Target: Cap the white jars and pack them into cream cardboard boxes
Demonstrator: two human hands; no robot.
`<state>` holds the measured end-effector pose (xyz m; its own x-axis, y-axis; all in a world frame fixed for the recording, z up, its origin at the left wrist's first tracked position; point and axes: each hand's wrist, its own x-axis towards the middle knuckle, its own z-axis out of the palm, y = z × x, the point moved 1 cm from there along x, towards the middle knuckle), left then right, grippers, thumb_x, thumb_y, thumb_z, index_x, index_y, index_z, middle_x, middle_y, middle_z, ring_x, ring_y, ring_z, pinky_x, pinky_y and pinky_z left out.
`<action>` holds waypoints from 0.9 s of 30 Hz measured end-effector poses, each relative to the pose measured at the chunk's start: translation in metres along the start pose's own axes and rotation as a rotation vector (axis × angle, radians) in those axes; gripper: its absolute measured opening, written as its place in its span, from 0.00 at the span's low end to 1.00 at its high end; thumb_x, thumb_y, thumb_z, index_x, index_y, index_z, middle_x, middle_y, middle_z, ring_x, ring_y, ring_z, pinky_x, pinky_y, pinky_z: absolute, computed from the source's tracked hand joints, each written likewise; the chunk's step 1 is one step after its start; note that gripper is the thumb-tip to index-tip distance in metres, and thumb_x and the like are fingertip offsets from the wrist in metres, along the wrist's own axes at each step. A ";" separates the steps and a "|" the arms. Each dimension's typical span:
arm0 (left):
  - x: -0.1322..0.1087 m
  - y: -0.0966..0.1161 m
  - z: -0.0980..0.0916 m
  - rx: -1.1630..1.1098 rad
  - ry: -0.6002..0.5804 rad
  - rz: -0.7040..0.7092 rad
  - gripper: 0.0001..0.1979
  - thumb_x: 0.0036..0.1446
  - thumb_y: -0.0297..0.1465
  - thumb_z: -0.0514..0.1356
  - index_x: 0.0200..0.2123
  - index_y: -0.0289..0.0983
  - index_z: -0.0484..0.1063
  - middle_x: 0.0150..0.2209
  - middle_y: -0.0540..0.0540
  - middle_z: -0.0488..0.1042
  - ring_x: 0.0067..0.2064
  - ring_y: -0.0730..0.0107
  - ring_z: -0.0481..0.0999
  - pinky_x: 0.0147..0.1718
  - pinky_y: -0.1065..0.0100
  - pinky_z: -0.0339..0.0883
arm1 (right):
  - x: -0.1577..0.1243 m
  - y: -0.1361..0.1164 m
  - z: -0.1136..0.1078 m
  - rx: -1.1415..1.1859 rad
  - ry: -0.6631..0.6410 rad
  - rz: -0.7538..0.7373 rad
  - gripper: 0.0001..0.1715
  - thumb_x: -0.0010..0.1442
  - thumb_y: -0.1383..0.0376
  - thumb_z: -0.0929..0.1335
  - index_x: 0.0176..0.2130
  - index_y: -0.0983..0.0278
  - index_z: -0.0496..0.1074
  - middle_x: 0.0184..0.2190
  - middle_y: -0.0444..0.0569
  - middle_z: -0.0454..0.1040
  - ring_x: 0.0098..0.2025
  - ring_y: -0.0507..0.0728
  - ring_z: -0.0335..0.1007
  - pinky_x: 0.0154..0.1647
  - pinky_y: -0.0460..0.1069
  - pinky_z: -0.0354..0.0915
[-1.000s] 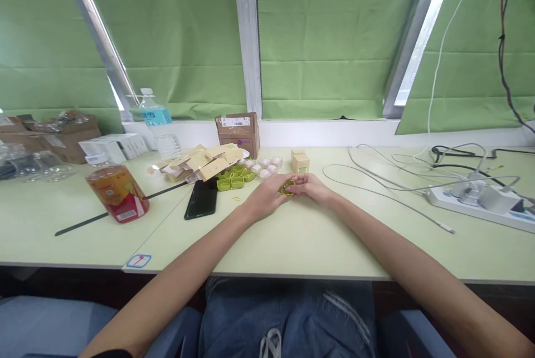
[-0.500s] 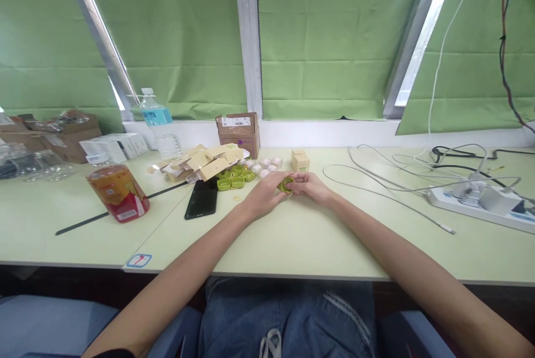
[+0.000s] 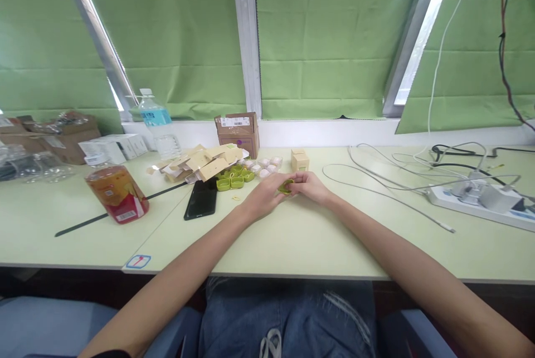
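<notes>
A small olive-green cup-like piece (image 3: 286, 186) is held just above the table, its opening partly covered by fingers. My left hand (image 3: 266, 195) is closed around its left side. From the right, the fingers of my right hand (image 3: 310, 186) pinch its edge. Just behind my hands stands a small beige carton (image 3: 300, 160). Several similar green pieces (image 3: 236, 179) lie in a cluster to the left. Beside them are several pale round items (image 3: 267, 167) in what looks like a clear tray.
A black phone (image 3: 201, 201) lies left of my arm, near a heap of flattened cartons (image 3: 204, 161). Behind stands an open cardboard box (image 3: 239, 138). Farther left are a drink bottle (image 3: 117, 193) and a water bottle (image 3: 156, 124). Cables and a power strip (image 3: 485, 202) occupy the right.
The green piece has turned slightly between my fingers, so less of its opening shows. Both hands stay in nearly the same place.
</notes>
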<state>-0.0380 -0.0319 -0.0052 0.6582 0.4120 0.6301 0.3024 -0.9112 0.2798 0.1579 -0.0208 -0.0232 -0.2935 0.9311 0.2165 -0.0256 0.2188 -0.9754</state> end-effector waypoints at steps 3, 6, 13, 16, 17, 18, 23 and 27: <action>0.000 0.001 0.000 -0.013 0.010 0.000 0.24 0.65 0.27 0.62 0.63 0.41 0.68 0.57 0.41 0.77 0.56 0.57 0.76 0.57 0.54 0.70 | 0.000 -0.001 0.000 0.007 0.002 -0.009 0.17 0.47 0.62 0.78 0.38 0.66 0.81 0.33 0.49 0.83 0.34 0.55 0.78 0.38 0.50 0.72; 0.000 0.001 0.001 -0.029 0.026 -0.002 0.25 0.65 0.26 0.62 0.64 0.42 0.67 0.57 0.41 0.77 0.57 0.58 0.76 0.57 0.54 0.70 | 0.000 0.000 0.000 0.019 0.008 -0.028 0.17 0.47 0.62 0.78 0.38 0.65 0.81 0.33 0.49 0.83 0.34 0.56 0.78 0.39 0.50 0.72; -0.001 -0.001 0.002 -0.043 0.052 0.004 0.25 0.65 0.27 0.63 0.64 0.42 0.68 0.56 0.41 0.78 0.56 0.58 0.77 0.57 0.54 0.71 | 0.000 0.000 0.000 -0.019 0.041 -0.089 0.16 0.46 0.61 0.78 0.36 0.65 0.79 0.30 0.46 0.81 0.30 0.54 0.75 0.36 0.50 0.69; -0.001 0.000 0.001 -0.051 0.067 0.013 0.24 0.64 0.28 0.64 0.63 0.41 0.69 0.56 0.41 0.78 0.54 0.59 0.78 0.56 0.55 0.71 | -0.001 -0.001 0.002 -0.021 0.053 -0.105 0.15 0.46 0.61 0.78 0.35 0.64 0.78 0.26 0.43 0.78 0.28 0.53 0.72 0.34 0.49 0.68; -0.001 0.000 0.001 -0.052 0.068 0.013 0.24 0.64 0.29 0.65 0.63 0.41 0.69 0.55 0.41 0.79 0.54 0.59 0.78 0.56 0.56 0.71 | -0.001 -0.001 0.003 -0.023 0.056 -0.107 0.14 0.46 0.62 0.78 0.34 0.64 0.78 0.26 0.43 0.78 0.28 0.53 0.72 0.34 0.49 0.68; -0.001 0.000 0.001 -0.054 0.069 0.012 0.24 0.64 0.29 0.65 0.63 0.41 0.70 0.55 0.42 0.79 0.53 0.60 0.78 0.55 0.56 0.72 | -0.002 -0.001 0.004 -0.027 0.057 -0.108 0.14 0.46 0.62 0.77 0.34 0.64 0.78 0.25 0.43 0.77 0.28 0.53 0.72 0.34 0.49 0.68; -0.002 0.001 -0.002 -0.054 0.078 -0.009 0.25 0.62 0.30 0.66 0.62 0.40 0.71 0.54 0.41 0.80 0.51 0.60 0.79 0.52 0.57 0.73 | -0.002 -0.001 0.007 -0.036 0.072 -0.116 0.13 0.46 0.63 0.76 0.34 0.64 0.77 0.24 0.42 0.76 0.27 0.53 0.71 0.33 0.49 0.67; 0.000 0.003 -0.003 -0.053 0.073 -0.022 0.24 0.62 0.30 0.66 0.61 0.40 0.71 0.56 0.40 0.79 0.55 0.57 0.78 0.55 0.55 0.72 | -0.002 -0.001 0.007 -0.031 0.062 -0.127 0.15 0.46 0.61 0.77 0.36 0.64 0.78 0.27 0.44 0.78 0.29 0.54 0.73 0.34 0.49 0.68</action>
<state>-0.0396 -0.0346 -0.0020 0.5990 0.4319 0.6743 0.2778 -0.9018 0.3310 0.1517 -0.0250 -0.0230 -0.2299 0.9116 0.3408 -0.0290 0.3436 -0.9387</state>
